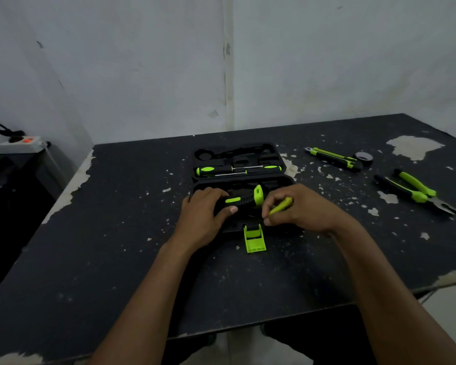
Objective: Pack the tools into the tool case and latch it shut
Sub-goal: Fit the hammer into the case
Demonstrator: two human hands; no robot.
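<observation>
An open black tool case (282,180) lies flat in the middle of the dark table, its green latch (253,239) hanging off the near edge. Two green-and-black screwdrivers (237,170) sit in the far half. My left hand (208,209) presses a black tool handle with a green end (244,198) into the near half. My right hand (298,209) pinches a small yellow-green tool (282,205) just right of that handle. A utility knife (333,157), a roll of black tape (364,157) and pliers (419,192) lie on the table to the right.
The table (116,233) has a scuffed black top with chipped patches and ends near my body. A wall stands close behind it. At the left, a white power strip (13,144) rests on a dark cabinet.
</observation>
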